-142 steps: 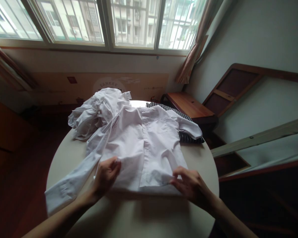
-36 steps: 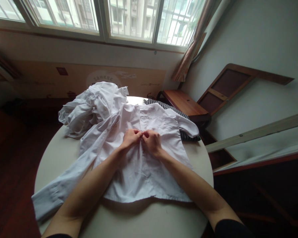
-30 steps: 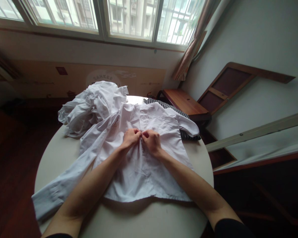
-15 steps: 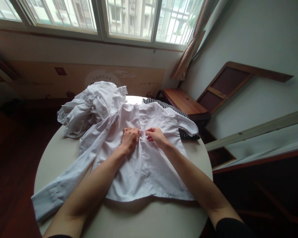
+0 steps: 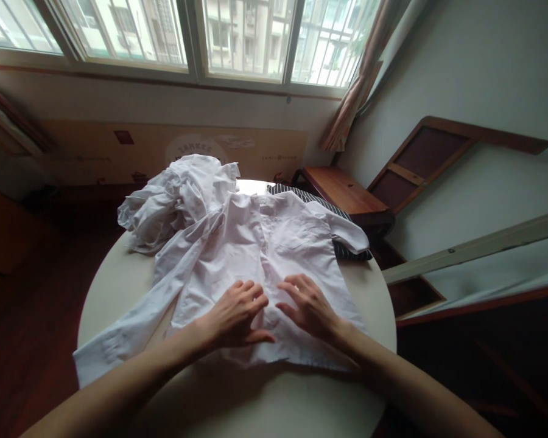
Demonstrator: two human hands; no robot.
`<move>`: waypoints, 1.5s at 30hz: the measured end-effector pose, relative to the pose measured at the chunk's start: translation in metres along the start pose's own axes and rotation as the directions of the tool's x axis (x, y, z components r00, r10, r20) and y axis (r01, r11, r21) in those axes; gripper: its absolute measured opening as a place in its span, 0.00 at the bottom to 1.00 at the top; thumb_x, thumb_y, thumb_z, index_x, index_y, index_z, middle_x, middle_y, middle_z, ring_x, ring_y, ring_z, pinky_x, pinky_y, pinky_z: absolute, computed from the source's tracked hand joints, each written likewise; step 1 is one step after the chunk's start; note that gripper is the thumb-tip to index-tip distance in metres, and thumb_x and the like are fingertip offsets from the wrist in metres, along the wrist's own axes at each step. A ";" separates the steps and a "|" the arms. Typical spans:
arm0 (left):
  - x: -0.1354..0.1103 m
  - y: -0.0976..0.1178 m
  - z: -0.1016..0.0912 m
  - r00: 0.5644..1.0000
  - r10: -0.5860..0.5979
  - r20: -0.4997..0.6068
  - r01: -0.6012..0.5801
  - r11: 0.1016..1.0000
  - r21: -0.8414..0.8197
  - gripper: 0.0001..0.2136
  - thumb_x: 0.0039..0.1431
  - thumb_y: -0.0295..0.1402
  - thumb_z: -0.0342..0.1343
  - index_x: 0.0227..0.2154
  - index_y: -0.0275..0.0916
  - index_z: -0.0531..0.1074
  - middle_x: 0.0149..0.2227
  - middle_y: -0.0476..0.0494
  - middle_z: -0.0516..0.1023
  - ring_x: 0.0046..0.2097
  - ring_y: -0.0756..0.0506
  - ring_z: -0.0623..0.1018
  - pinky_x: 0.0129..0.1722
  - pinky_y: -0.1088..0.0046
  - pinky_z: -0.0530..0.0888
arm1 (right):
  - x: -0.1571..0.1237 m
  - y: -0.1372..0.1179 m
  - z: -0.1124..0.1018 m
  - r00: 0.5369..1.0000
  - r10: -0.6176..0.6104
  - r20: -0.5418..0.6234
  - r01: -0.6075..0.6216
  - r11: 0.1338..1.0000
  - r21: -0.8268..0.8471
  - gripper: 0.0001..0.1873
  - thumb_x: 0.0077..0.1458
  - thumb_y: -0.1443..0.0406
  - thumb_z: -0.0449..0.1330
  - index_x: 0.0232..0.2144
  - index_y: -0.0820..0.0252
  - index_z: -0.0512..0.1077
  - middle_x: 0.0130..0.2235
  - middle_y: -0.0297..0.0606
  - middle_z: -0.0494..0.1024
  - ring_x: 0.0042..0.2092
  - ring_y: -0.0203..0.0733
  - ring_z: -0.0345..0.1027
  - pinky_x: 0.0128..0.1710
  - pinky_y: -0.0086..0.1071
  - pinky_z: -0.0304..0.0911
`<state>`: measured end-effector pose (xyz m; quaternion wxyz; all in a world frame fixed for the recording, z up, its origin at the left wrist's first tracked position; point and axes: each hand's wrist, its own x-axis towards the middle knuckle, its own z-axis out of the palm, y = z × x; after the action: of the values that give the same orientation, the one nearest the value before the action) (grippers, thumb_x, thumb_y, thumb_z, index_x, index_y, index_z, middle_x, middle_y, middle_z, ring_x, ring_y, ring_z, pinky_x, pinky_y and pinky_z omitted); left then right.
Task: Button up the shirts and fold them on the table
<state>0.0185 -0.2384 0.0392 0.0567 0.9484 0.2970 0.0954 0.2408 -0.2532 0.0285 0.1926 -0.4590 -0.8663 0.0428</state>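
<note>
A white long-sleeved shirt [image 5: 278, 249] lies front up on a round pale table [image 5: 265, 401], its placket running down the middle. My left hand [image 5: 235, 313] rests flat on the lower front of the shirt, left of the placket, fingers spread. My right hand [image 5: 308, 307] lies flat just right of the placket, fingers apart. Neither hand holds anything. The shirt's left sleeve [image 5: 128, 325] trails off toward the table's near left edge.
A crumpled white garment [image 5: 168, 198] is heaped at the table's far left. A dark striped cloth [image 5: 347, 249] lies under the shirt's right sleeve. Beyond are a wooden bench [image 5: 347, 194], a leaning wooden frame [image 5: 433, 152], a curtain and windows.
Both hands have left the middle of the placket, where they were pinched together, and slid down toward me. They now lie open and flat on the shirt's lower front.
</note>
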 end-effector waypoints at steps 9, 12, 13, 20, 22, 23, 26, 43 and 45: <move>-0.029 0.008 0.017 0.988 0.096 0.119 -0.063 0.965 -0.254 0.09 0.63 0.34 0.45 0.28 0.38 0.64 0.29 0.47 0.69 0.31 0.49 0.67 0.33 0.71 0.61 | -0.016 -0.006 0.018 0.997 0.040 0.070 -0.042 0.999 0.028 0.04 0.59 0.68 0.54 0.33 0.60 0.69 0.37 0.41 0.70 0.40 0.43 0.61 0.42 0.37 0.60; -0.034 0.002 0.008 0.985 -0.019 0.171 0.116 0.809 -0.576 0.13 0.63 0.38 0.43 0.25 0.38 0.61 0.26 0.49 0.66 0.28 0.51 0.64 0.31 0.74 0.61 | -0.015 -0.001 0.020 0.993 0.079 0.091 -0.083 0.996 0.036 0.06 0.59 0.70 0.51 0.31 0.60 0.68 0.35 0.41 0.70 0.38 0.43 0.60 0.40 0.36 0.60; -0.036 -0.001 0.002 0.977 -0.051 0.209 0.182 0.716 -0.674 0.14 0.63 0.40 0.43 0.24 0.38 0.60 0.25 0.50 0.64 0.28 0.51 0.63 0.30 0.76 0.61 | -0.015 -0.001 0.019 0.991 0.092 0.096 -0.097 0.994 0.051 0.06 0.59 0.70 0.51 0.32 0.60 0.67 0.35 0.41 0.70 0.38 0.43 0.60 0.41 0.37 0.59; -0.046 -0.006 -0.032 0.936 -0.027 0.350 0.302 0.568 -0.765 0.16 0.61 0.43 0.46 0.22 0.37 0.61 0.23 0.52 0.62 0.28 0.52 0.63 0.29 0.78 0.61 | -0.022 0.011 -0.018 0.950 0.200 0.239 -0.303 0.777 0.552 0.08 0.61 0.62 0.47 0.31 0.57 0.62 0.31 0.36 0.66 0.33 0.38 0.59 0.34 0.31 0.60; -0.044 0.000 -0.030 0.932 0.038 0.361 0.235 0.694 -0.680 0.15 0.61 0.40 0.46 0.23 0.38 0.63 0.24 0.51 0.66 0.28 0.52 0.65 0.29 0.78 0.61 | -0.025 0.019 -0.032 0.935 0.222 0.276 -0.353 0.643 0.679 0.10 0.61 0.59 0.45 0.31 0.56 0.62 0.29 0.34 0.64 0.30 0.37 0.58 0.31 0.29 0.59; -0.043 0.003 -0.027 0.930 0.067 0.361 0.194 0.746 -0.637 0.14 0.61 0.39 0.47 0.23 0.38 0.64 0.24 0.50 0.67 0.28 0.51 0.65 0.29 0.77 0.61 | -0.026 0.022 -0.037 0.931 0.231 0.283 -0.365 0.595 0.716 0.11 0.62 0.59 0.45 0.32 0.56 0.61 0.29 0.33 0.64 0.30 0.37 0.58 0.30 0.29 0.58; -0.038 0.010 -0.020 0.929 0.113 0.353 0.098 0.844 -0.527 0.13 0.60 0.39 0.48 0.24 0.39 0.66 0.26 0.48 0.71 0.28 0.50 0.68 0.30 0.76 0.61 | -0.026 0.024 -0.041 0.934 0.210 0.289 -0.354 0.651 0.672 0.09 0.61 0.60 0.46 0.33 0.56 0.63 0.30 0.34 0.66 0.31 0.37 0.60 0.32 0.30 0.59; 0.019 -0.033 0.021 0.887 -0.459 0.037 0.397 0.721 -0.567 0.10 0.53 0.29 0.50 0.39 0.39 0.66 0.26 0.50 0.72 0.29 0.49 0.72 0.31 0.74 0.66 | 0.019 -0.030 0.014 0.935 0.307 0.177 -0.314 0.949 0.011 0.12 0.56 0.57 0.57 0.36 0.61 0.69 0.37 0.41 0.75 0.38 0.43 0.69 0.38 0.32 0.60; 0.019 -0.043 0.024 0.878 -0.472 0.080 0.357 0.533 -0.767 0.10 0.52 0.32 0.52 0.38 0.38 0.64 0.23 0.53 0.69 0.25 0.51 0.69 0.26 0.76 0.64 | 0.023 -0.031 0.016 0.916 0.363 0.174 -0.361 0.932 -0.039 0.15 0.55 0.54 0.57 0.36 0.61 0.68 0.37 0.43 0.76 0.37 0.44 0.70 0.36 0.32 0.60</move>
<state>0.0150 -0.1936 0.0111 0.4511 0.7270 0.4479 0.2596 0.1988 -0.2507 0.0287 0.1017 -0.6062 -0.7803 0.1157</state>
